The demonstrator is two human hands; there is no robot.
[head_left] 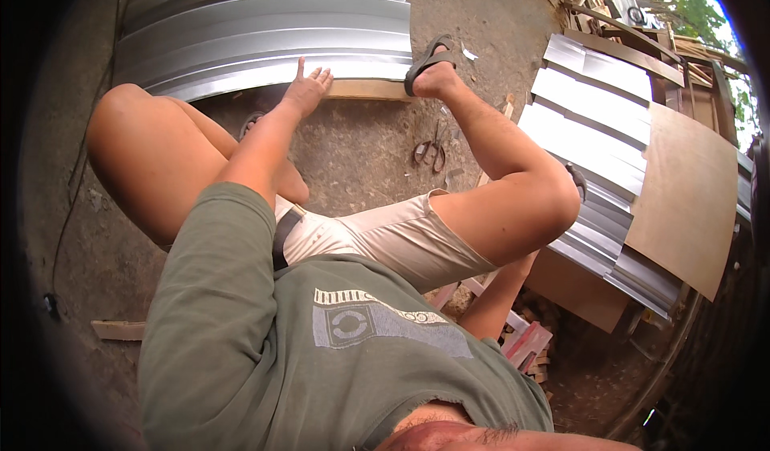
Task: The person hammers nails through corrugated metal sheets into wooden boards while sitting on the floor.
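Observation:
My left hand [307,90] reaches to the near edge of a ribbed, silvery metal sheet [265,38] lying on the ground. Its fingers are stretched out and it grips nothing. Beneath that edge shows a pale wooden strip [369,90], just right of the hand. My sandaled right foot [433,70] is at the sheet's near right corner. My right forearm [501,294] passes behind my bent right knee, which hides the hand. A small dark object [576,181] shows beside that knee; I cannot make out what it is. Dark-handled scissors [431,156] lie on the floor between my legs.
To the right lie more shiny metal sheets [589,122], with a brown board [682,202] partly over them. Wood scraps and lumber [710,82] are piled beyond. A dark cable [68,202] runs along the left floor, near a short wooden piece [118,330].

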